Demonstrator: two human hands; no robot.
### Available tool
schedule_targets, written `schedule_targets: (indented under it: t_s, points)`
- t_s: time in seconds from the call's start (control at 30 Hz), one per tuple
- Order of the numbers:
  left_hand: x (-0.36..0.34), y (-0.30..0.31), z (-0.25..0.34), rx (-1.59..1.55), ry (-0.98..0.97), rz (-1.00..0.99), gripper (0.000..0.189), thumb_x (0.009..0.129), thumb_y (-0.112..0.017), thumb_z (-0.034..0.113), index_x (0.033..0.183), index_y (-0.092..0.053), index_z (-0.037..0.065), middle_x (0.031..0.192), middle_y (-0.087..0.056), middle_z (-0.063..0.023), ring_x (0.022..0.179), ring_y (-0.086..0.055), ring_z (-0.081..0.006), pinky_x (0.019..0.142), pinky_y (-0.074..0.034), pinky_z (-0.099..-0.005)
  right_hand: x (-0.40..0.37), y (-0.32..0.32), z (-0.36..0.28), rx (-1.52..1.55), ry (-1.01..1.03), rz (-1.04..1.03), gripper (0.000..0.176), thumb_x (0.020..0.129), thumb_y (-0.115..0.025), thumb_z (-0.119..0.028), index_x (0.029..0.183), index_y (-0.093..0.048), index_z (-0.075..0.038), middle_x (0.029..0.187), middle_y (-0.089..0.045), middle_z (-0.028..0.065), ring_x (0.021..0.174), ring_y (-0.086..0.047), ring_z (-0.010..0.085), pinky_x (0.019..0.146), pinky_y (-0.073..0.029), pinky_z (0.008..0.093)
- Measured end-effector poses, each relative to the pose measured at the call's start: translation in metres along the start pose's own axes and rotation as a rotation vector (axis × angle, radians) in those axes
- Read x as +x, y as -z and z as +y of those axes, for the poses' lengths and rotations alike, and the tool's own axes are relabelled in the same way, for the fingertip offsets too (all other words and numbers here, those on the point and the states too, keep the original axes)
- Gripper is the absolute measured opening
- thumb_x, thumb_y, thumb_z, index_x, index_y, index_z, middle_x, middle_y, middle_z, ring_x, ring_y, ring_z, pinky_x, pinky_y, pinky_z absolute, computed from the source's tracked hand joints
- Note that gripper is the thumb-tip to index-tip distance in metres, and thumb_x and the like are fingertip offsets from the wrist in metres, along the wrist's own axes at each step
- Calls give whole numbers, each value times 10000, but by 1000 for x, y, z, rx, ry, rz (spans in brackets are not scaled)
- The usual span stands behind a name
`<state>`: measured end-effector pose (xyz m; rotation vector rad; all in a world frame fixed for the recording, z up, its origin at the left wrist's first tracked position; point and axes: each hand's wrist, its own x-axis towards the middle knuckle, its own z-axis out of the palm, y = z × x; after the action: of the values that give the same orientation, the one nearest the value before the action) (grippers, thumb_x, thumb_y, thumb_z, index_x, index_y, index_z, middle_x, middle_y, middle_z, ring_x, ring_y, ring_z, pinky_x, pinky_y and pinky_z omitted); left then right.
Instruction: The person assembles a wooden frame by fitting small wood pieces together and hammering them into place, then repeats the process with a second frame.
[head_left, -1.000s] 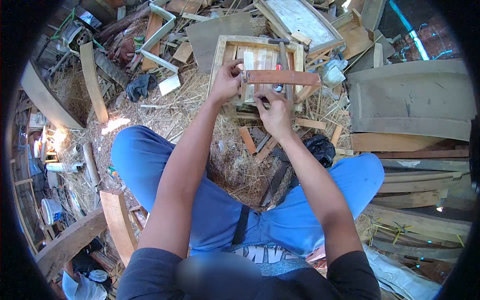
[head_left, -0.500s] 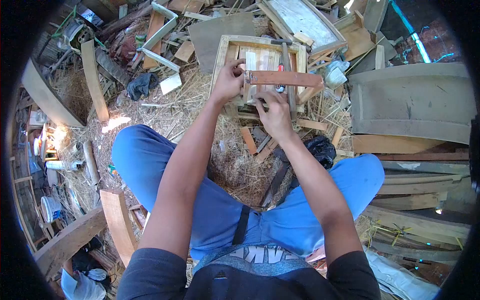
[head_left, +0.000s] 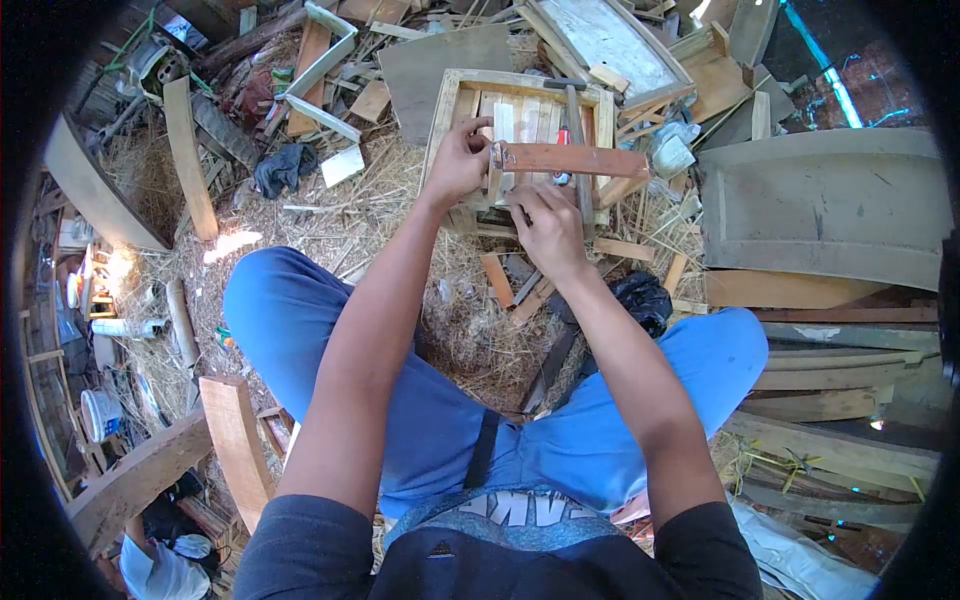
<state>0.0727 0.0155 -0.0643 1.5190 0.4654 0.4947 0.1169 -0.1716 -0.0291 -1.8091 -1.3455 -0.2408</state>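
A reddish-brown wooden bar [head_left: 580, 160] joined to shorter pieces forms a small wooden frame, held above a slatted wooden box [head_left: 446, 110]. At the bar's left end, my left hand [head_left: 460, 170] is closed with fingers around the frame's edge. Just below the bar, my right hand [head_left: 550, 225] pinches the lower part of that same end between thumb and fingers; the exact contact is partly hidden. A hammer [head_left: 574, 115] lies across the box, its dark head at the far side. Beside its handle is a small red-and-white object [head_left: 562, 150], partly covered by the bar.
Wood offcuts [head_left: 497, 280] and straw litter the ground before my knees. A black plastic bag [head_left: 640, 303] lies near my right knee. Curved wooden panels [head_left: 820, 205] and stacked boards [head_left: 840, 380] are at the right. An upright plank [head_left: 235, 440] stands by my left arm.
My right hand has shifted very slightly, its fingers bending a little. The wooden frame has barely moved, and my left hand keeps its place.
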Motion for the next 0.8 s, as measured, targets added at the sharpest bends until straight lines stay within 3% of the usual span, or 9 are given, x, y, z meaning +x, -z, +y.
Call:
schedule_targets:
  t_s: [0.17,0.33,0.43,0.8]
  points:
    - [-2,-1,6,0,50,6,463,931,-676,107,1332,-511,-55,769,-646,-34,620,-586,-90,478,-483,-275,-1,-1,1,-4,11,25,130,779,-735,41,867,-673,-31,897,-696,99,870,-692,308,783,-561,400]
    - [-1,-1,6,-11,126,15,398,920,-724,152,1237,-517,27,780,-657,-45,618,-601,-101,449,-498,-273,-2,0,2,-4,26,1,102,784,-699,31,877,-679,-8,893,-686,128,887,-682,324,765,-560,424]
    - [3,0,-1,-66,108,11,388,918,-732,151,1209,-503,34,787,-663,-57,622,-608,-106,452,-503,-273,-1,2,0,6,-13,-32,128,796,-734,21,912,-700,-19,962,-713,127,936,-698,319,813,-564,407]
    - [3,1,-3,-71,109,-17,386,930,-703,116,1223,-464,39,805,-663,-77,672,-641,-126,457,-525,-293,-6,-4,3,-33,21,-9,159,782,-745,42,927,-702,-7,961,-723,136,938,-702,322,821,-575,408]
